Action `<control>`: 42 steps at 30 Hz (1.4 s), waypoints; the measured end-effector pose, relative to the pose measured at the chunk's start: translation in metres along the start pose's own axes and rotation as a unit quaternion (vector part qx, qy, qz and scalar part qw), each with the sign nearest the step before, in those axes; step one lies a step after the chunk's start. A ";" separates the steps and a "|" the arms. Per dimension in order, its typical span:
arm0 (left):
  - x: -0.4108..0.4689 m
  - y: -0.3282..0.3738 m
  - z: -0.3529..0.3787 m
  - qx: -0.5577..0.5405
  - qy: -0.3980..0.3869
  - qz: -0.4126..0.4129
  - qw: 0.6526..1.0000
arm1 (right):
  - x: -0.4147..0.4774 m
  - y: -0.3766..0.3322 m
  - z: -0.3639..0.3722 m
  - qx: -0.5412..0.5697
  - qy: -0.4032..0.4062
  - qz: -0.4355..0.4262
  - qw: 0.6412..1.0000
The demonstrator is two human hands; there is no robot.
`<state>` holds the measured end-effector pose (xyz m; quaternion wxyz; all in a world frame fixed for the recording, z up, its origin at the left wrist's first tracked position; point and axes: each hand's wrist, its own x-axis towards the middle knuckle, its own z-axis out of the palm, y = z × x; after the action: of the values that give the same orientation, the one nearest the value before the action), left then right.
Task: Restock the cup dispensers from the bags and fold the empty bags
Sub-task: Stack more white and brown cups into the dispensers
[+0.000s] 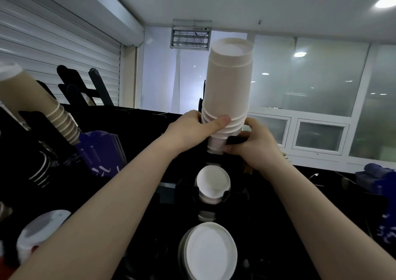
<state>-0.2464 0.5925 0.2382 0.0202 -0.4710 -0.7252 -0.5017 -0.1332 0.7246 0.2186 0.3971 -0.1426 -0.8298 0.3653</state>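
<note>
A tall stack of white paper cups [228,82] stands bottom-up in the middle of the view, its lower end in the top slot of a black cup dispenser [235,140]. My left hand [192,127] grips the ridged rims of the stack from the left, thumb across the front. On the right of the stack's base, my right hand [252,144] has its fingers curled round the black dispenser bracket. Two lower dispenser slots hold white cups [213,183] and a wider stack of cups [211,251]. No bag is in sight.
At the left a slanted stack of beige cups [42,103] sits in another black rack, with dark cups [40,172] and blue printed sleeves [102,151] below it. A lidded white cup [40,230] stands at lower left. Blue items [381,179] lie at the right.
</note>
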 end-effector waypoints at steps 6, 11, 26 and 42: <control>-0.004 0.020 -0.005 -0.082 0.019 0.076 0.994 | -0.002 -0.026 -0.016 -0.071 -0.061 -0.020 0.995; -0.013 0.060 -0.020 -0.086 0.113 0.130 0.981 | -0.009 -0.064 -0.037 0.013 -0.019 -0.075 0.997; -0.015 0.080 -0.037 -0.063 0.072 0.130 0.987 | -0.027 -0.127 -0.082 0.101 0.216 -0.235 0.942; 0.005 0.033 -0.015 0.192 -0.003 0.133 0.972 | 0.107 -0.070 -0.047 -0.105 0.076 -0.168 0.977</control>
<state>-0.2322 0.5861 0.2714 0.1751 -0.5522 -0.7385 -0.3450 -0.1626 0.7550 0.3480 0.4975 -0.0694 -0.8430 0.1924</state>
